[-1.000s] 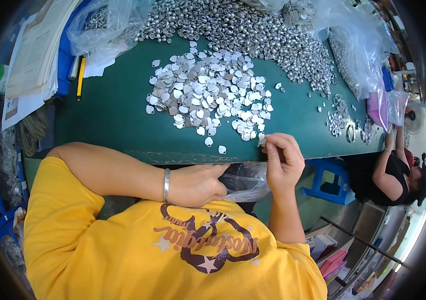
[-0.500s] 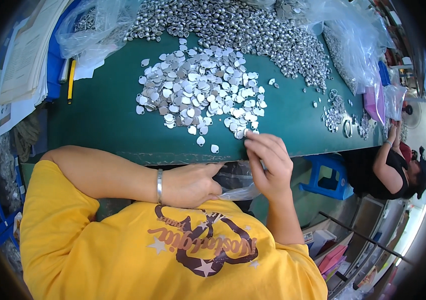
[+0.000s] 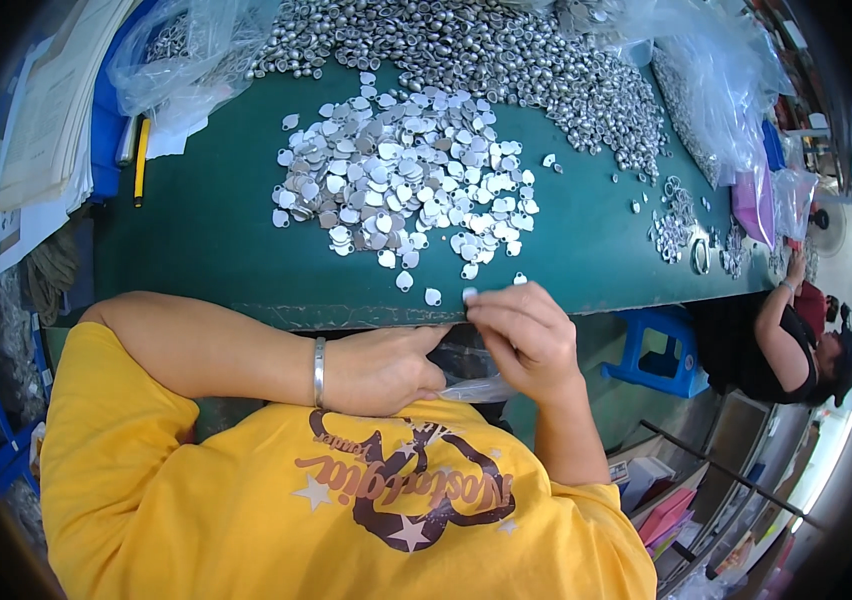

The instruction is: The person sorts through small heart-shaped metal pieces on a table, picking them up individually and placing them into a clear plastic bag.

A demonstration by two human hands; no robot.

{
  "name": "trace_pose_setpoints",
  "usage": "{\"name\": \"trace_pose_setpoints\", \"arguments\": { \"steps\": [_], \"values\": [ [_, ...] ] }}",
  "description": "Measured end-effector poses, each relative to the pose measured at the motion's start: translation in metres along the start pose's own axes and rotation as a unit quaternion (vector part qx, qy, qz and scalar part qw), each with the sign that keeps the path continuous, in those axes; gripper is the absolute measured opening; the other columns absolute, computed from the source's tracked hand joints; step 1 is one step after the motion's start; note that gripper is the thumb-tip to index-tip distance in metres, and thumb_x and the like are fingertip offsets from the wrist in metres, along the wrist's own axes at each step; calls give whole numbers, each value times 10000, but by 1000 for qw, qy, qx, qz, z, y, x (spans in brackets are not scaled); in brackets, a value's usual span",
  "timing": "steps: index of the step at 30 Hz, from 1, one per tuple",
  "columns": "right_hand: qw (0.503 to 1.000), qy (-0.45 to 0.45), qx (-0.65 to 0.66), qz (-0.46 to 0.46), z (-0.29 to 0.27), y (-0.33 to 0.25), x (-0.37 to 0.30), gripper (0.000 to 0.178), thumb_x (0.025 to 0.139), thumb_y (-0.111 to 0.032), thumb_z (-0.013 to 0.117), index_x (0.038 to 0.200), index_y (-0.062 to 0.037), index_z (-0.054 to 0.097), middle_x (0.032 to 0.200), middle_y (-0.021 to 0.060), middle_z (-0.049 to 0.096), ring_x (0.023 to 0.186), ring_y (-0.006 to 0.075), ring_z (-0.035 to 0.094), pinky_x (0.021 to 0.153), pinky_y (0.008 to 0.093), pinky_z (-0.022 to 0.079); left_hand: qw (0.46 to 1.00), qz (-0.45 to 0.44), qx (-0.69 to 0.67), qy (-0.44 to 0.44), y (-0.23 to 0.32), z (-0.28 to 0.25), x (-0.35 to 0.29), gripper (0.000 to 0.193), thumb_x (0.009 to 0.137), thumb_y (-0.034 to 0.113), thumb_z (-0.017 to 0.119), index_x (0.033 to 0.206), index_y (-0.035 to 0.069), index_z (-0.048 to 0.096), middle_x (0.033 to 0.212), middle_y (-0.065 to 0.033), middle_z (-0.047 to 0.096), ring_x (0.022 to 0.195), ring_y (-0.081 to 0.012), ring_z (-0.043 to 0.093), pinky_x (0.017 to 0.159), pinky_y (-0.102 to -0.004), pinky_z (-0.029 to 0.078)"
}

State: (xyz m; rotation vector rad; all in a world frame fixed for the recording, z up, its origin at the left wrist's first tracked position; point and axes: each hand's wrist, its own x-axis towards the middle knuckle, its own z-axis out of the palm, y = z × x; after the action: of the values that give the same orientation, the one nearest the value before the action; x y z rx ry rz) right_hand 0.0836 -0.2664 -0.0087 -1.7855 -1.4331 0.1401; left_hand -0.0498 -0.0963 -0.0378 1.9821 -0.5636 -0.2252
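Note:
My right hand (image 3: 528, 338) is at the table's front edge, its thumb and fingertips pinching a small heart-shaped metal tag (image 3: 469, 295). Below the edge, my left hand (image 3: 383, 372) is closed on the rim of a clear plastic bag (image 3: 481, 388), its index finger stretched along the opening; most of the bag is hidden. Beyond both hands lies a loose pile of silver heart-shaped tags (image 3: 386, 180), each with a small ring at one end. A few stray tags (image 3: 433, 297) lie between the pile and the edge.
A large heap of domed metal pieces (image 3: 506, 60) covers the back of the green table (image 3: 216, 220). Filled plastic bags (image 3: 691, 110) stand at the right, papers (image 3: 51, 140) and a yellow pen (image 3: 141, 165) at the left. Another person (image 3: 781, 340) sits beyond a blue stool (image 3: 654, 352).
My right hand has drawn a tag from the pile's near edge leftward and toward me, to the table edge. My left hand stays in place with the bag.

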Motion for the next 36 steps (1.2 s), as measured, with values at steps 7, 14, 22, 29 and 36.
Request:
{"name": "trace_pose_setpoints", "arguments": {
  "steps": [7, 14, 22, 29, 36],
  "values": [
    [997, 40, -70, -5, 11, 2, 10, 215, 680, 27, 715, 886, -10, 667, 949, 88, 673, 831, 272, 627, 741, 355, 498, 1000, -5, 15, 5, -1, 2, 0, 103, 776, 101, 689, 855, 36, 706, 1237, -365, 447, 1025, -440, 557, 864, -402, 482],
    [998, -53, 23, -35, -3, 1, -6, 233, 634, 59, 693, 852, -20, 664, 909, 88, 674, 799, 255, 630, 692, 343, 491, 1000, -10, -12, 11, -2, 5, -1, 102, 765, 103, 696, 849, 44, 708, 1208, -357, 467, 1002, -431, 564, 841, -401, 490],
    [999, -23, 34, 6, 5, 7, 0, 259, 653, 71, 689, 900, -4, 665, 917, 112, 671, 770, 268, 636, 685, 345, 501, 996, 46, 11, 75, -6, 9, -1, 106, 774, 128, 658, 784, 28, 690, 964, -270, 521, 855, -388, 575, 749, -418, 470],
    [992, -104, 28, -67, 12, 0, 17, 249, 676, -12, 702, 924, -31, 678, 998, 91, 643, 864, 268, 597, 727, 358, 473, 1000, -14, -14, -10, -4, 7, -3, 71, 803, 116, 661, 819, 62, 704, 986, -216, 544, 853, -346, 581, 724, -391, 494],
    [990, -79, -113, -6, 4, 3, 33, 341, 744, 61, 585, 1075, -1, 637, 1166, 127, 616, 1100, 318, 572, 907, 400, 467, 1000, -17, -6, 6, -4, 8, -1, 93, 780, 121, 682, 832, 55, 721, 1283, -373, 418, 1072, -441, 544, 903, -400, 465]
  ]
}}
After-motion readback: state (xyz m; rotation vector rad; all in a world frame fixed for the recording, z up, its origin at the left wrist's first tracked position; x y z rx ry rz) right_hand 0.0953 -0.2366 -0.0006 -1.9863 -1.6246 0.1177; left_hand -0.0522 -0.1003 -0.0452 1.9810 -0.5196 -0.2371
